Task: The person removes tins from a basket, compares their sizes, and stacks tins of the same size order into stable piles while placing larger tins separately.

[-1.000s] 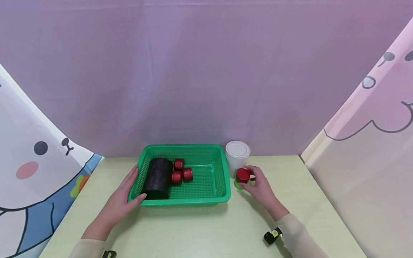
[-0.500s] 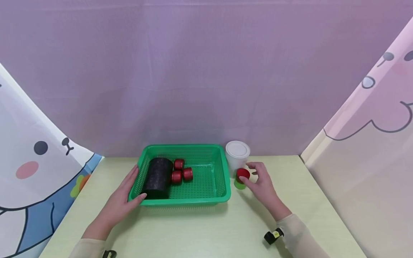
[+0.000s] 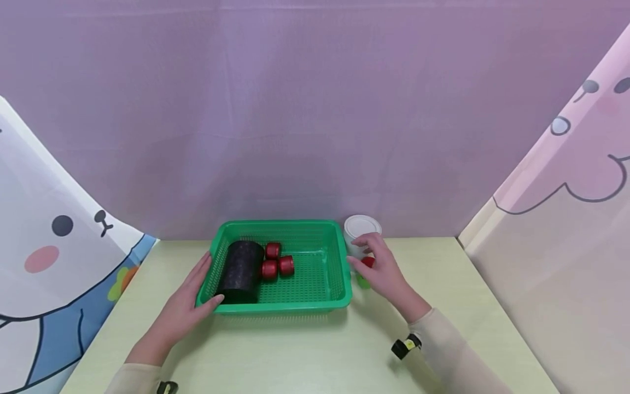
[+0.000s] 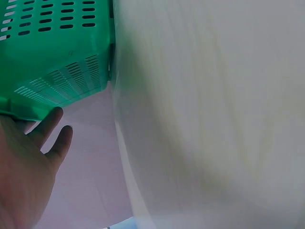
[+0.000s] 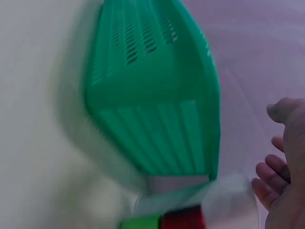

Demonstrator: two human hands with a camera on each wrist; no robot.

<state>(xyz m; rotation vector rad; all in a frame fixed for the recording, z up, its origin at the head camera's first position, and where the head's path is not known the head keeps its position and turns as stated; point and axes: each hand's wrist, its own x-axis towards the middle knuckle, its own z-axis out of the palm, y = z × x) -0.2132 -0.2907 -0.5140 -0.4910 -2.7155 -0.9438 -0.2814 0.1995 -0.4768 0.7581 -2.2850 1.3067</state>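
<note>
At the left end of the green plastic basket (image 3: 315,307), my left hand (image 3: 179,314) rests against the rim, fingers straight along the side and thumb at the front corner. A dark cylinder (image 3: 241,268) lies inside, with small red cylinders (image 3: 286,266) beside it. My right hand (image 3: 386,271) is above the table just right of the basket, holding nothing, fingers apart and slightly bent. Partly behind it, a small red cylinder (image 3: 368,262) sits on a green one (image 3: 363,282). The right wrist view shows that red cylinder (image 5: 183,218) and green piece (image 5: 140,223) clear of the hand.
Behind the red and green stack stands a white lidded tub (image 3: 362,225), close to the basket's right end. A purple cloth (image 3: 315,109) hangs along the table's back edge, and printed cloths flank both sides. Pale tabletop (image 3: 295,355) lies in front of the basket.
My right hand has let go of the red cylinder, leaving it on the green one, and has moved left toward the basket. My left hand and the basket stay put.
</note>
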